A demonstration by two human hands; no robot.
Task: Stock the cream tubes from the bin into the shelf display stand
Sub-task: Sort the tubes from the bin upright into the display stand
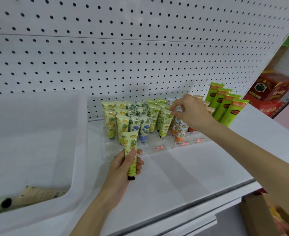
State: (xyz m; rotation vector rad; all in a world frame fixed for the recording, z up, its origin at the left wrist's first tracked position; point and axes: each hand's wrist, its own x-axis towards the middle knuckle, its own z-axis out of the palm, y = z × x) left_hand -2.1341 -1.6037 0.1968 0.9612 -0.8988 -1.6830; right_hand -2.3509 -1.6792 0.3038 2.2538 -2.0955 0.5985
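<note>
The left hand (123, 166) is gripping a tube (131, 150) mid-body, just before the stand (165, 145); the right hand (191, 111) is pinching a racked tube (178, 128) by its crimp. Light, soft, slick — probably best held mid-body, unsqueezed.

I hold a yellow pineapple tube (131, 150) upright, cap down, in my left hand (123, 166), just before the clear stand (164, 147). Yellow, blue, green and orange tubes fill its rows, caps down. My right hand (191, 111) pinches an orange tube (178, 128) by its top. Beige and green tubes (38, 193) lie flat in the white bin (79, 150).
</note>
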